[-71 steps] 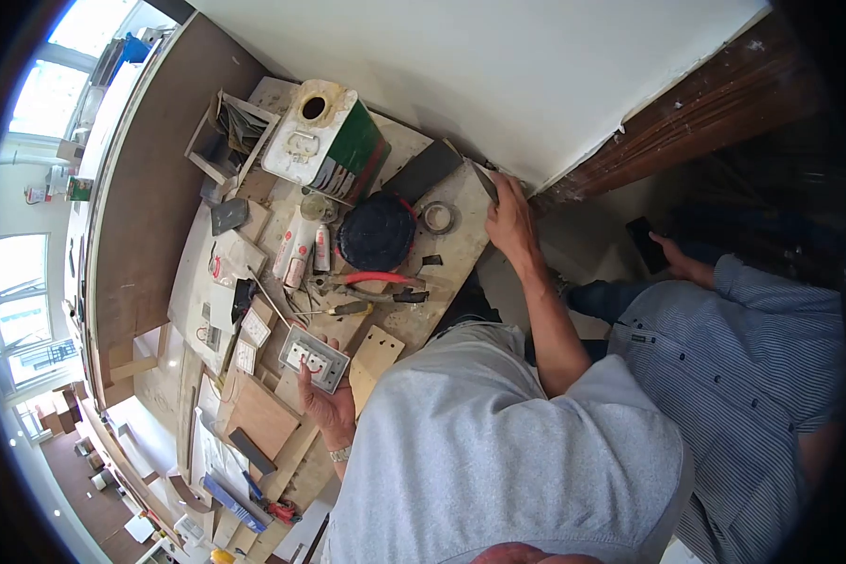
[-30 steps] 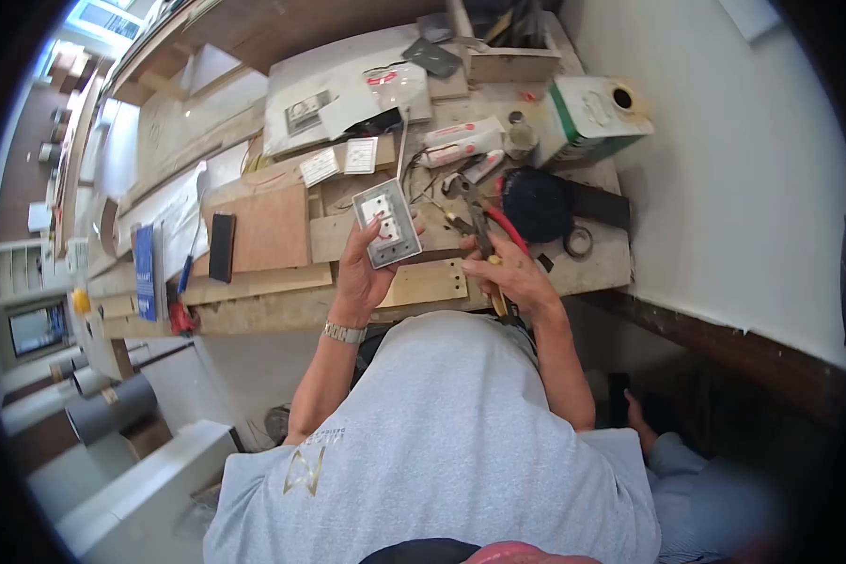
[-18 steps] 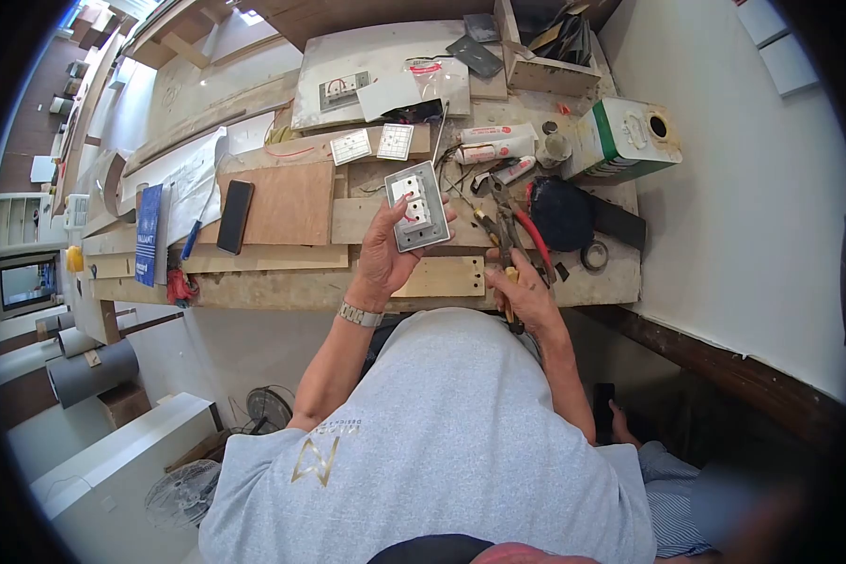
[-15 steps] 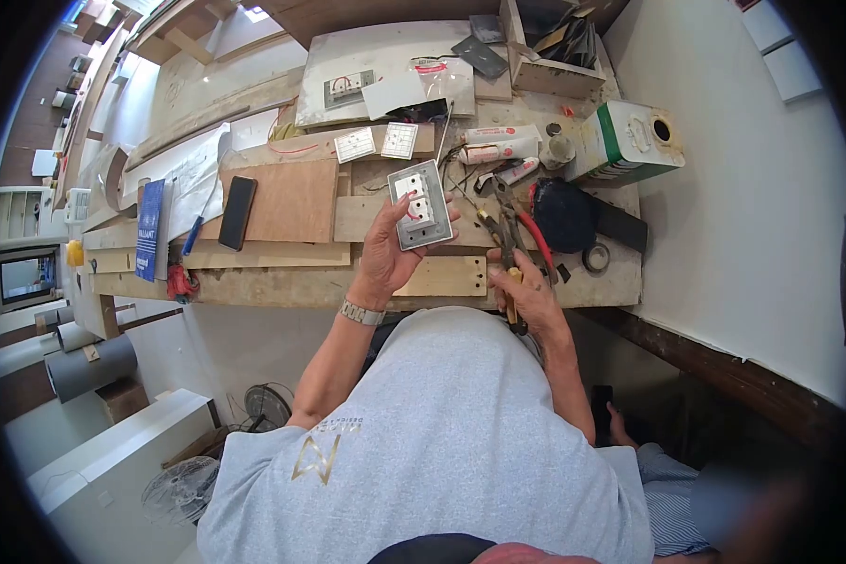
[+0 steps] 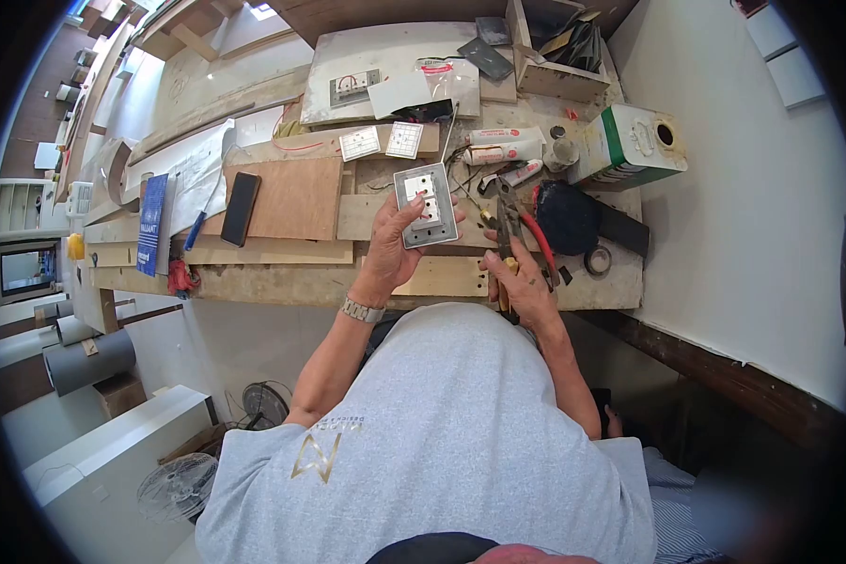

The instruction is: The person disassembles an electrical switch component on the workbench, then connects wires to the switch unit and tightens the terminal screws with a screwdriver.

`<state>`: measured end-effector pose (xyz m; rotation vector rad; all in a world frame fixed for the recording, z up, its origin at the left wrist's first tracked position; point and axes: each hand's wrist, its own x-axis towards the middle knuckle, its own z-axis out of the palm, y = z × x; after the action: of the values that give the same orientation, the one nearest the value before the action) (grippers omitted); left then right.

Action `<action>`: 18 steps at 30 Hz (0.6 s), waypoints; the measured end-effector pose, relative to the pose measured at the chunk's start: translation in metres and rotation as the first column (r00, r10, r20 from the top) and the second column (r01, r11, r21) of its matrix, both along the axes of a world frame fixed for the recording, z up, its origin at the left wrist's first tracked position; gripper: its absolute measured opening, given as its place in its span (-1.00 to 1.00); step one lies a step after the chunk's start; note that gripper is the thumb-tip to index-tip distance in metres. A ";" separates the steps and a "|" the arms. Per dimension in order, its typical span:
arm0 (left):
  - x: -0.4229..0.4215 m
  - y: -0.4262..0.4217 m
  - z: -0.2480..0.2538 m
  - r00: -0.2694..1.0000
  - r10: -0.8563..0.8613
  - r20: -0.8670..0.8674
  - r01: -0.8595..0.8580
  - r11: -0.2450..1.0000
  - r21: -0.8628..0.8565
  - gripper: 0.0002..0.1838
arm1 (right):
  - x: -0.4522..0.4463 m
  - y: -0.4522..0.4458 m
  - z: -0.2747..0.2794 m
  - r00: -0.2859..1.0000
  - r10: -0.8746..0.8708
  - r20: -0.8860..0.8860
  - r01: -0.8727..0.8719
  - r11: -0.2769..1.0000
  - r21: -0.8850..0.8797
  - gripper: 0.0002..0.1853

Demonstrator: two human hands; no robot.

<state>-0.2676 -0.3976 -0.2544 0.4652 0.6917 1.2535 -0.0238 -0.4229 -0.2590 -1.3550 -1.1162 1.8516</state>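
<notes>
My left hand point(image 5: 392, 246) grips a grey electrical switch plate point(image 5: 428, 233), its back side up, with white modules and a short red wire in it. My left thumb presses on the modules. In my right hand point(image 5: 526, 291) is a tool with a yellow handle point(image 5: 510, 265), held low at the bench's front edge; its kind is partly hidden by the fingers. Just beyond those fingers lie pliers with a red handle point(image 5: 539, 240). Two white square plates point(image 5: 403, 140) rest on a wooden strip behind the switch plate.
On the bench are a black phone point(image 5: 241, 209), a blue booklet point(image 5: 151, 226), a blue screwdriver point(image 5: 195, 231), glue tubes point(image 5: 504, 150), a tape roll point(image 5: 597, 260) and a metal can point(image 5: 629, 144). Another wired switch plate point(image 5: 354, 86) lies at the back. A wall point(image 5: 724, 188) bounds the right.
The left thumb has shifted on the switch plate's modules. My right hand's fingers have opened out slightly around the yellow-handled tool, which has moved a little. The view has shifted slightly.
</notes>
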 end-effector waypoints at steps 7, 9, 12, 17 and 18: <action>0.005 -0.008 -0.009 0.997 0.020 -0.069 -0.018 0.999 0.029 -0.49 | -0.009 0.024 0.020 0.998 -0.024 0.051 0.015 0.986 0.166 -0.38; 0.006 -0.008 -0.011 0.997 0.027 -0.068 -0.025 0.999 0.036 -0.49 | -0.012 0.030 0.027 0.997 -0.026 0.071 0.013 0.984 0.180 -0.39; 0.006 -0.008 -0.012 0.996 0.045 -0.071 -0.042 0.998 0.042 -0.50 | -0.017 0.027 0.030 1.000 -0.027 -0.012 0.029 0.990 0.135 -0.37; 0.002 -0.008 -0.016 0.993 0.084 -0.085 -0.079 0.995 0.059 -0.48 | -0.017 0.014 0.011 1.000 0.012 -0.020 -0.010 0.997 0.075 -0.35; 0.002 -0.007 -0.015 0.994 0.080 -0.073 -0.076 0.996 0.045 -0.48 | -0.016 0.013 0.007 0.999 0.026 -0.033 -0.024 0.999 0.044 -0.34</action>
<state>-0.2661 -0.4051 -0.2690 0.5262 0.7533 1.3318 -0.0394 -0.4101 -0.2525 -1.2867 -1.1550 1.8497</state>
